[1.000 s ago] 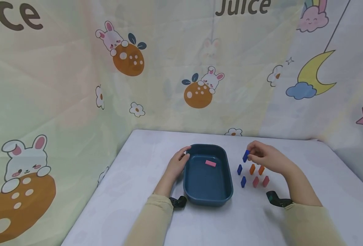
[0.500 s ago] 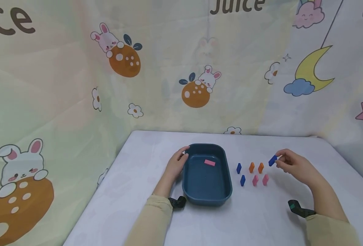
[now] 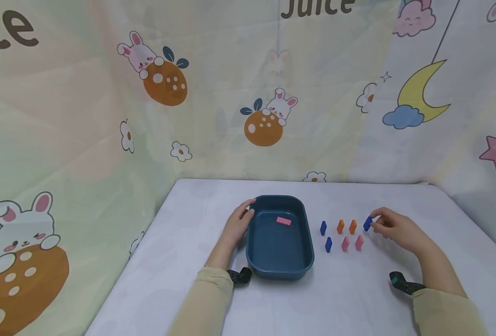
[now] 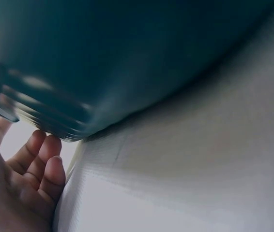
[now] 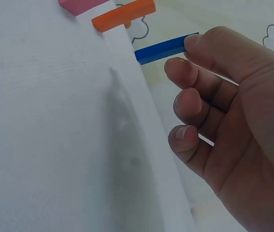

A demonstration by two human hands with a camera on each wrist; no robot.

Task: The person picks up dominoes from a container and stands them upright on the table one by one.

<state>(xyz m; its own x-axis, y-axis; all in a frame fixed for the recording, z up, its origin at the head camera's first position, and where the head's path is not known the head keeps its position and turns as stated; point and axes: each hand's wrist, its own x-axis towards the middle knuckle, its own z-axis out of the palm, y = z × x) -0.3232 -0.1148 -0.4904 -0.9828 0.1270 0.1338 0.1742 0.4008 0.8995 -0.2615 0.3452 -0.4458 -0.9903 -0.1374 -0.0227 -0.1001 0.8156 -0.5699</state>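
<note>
A dark blue rectangular tub (image 3: 279, 273) stands mid-table, and one pink block (image 3: 283, 221) lies flat inside it. My left hand (image 3: 236, 224) holds the tub's far left rim; in the left wrist view several bent fingers (image 4: 47, 162) meet its outer wall. Between thumb and index finger of my right hand (image 3: 401, 228), a blue block (image 3: 367, 224) is pinched upright, close over the tabletop. It lines up at the right end of the back row, beside two orange blocks (image 3: 340, 227). In the right wrist view the same blue block (image 5: 161, 49) sticks out beyond the fingertips.
Right of the tub, the back row starts with a standing blue block (image 3: 323, 227). Another blue block (image 3: 329, 244) and two pink blocks (image 3: 345, 243) stand in the front row. A printed cloth (image 3: 214, 102) hangs behind the white-covered table (image 3: 273, 308).
My right hand carried the blue block rightward from behind the rows, over to the back row's right end, then lowered it slightly. My left hand stays at the tub; the view shifted a little.
</note>
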